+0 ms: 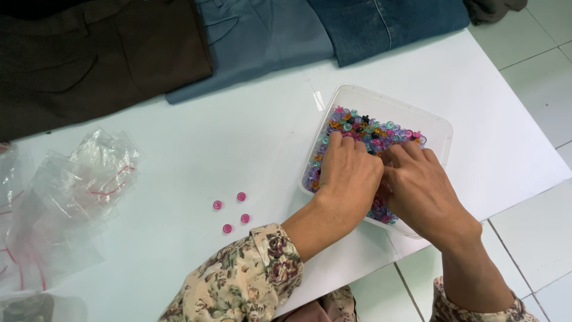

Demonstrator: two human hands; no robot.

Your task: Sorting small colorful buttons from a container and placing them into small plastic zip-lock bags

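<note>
4 small round pink buttons [231, 212] lie apart on the white counter [238, 143], near the clear zip bags [71, 191]. Your left hand [347, 179] and right hand [420, 191] dig into the clear square plastic tub [438, 128] of mixed translucent buttons [372, 128]. Whether your fingers pinch anything, you cannot tell; the tips are buried.
</note>
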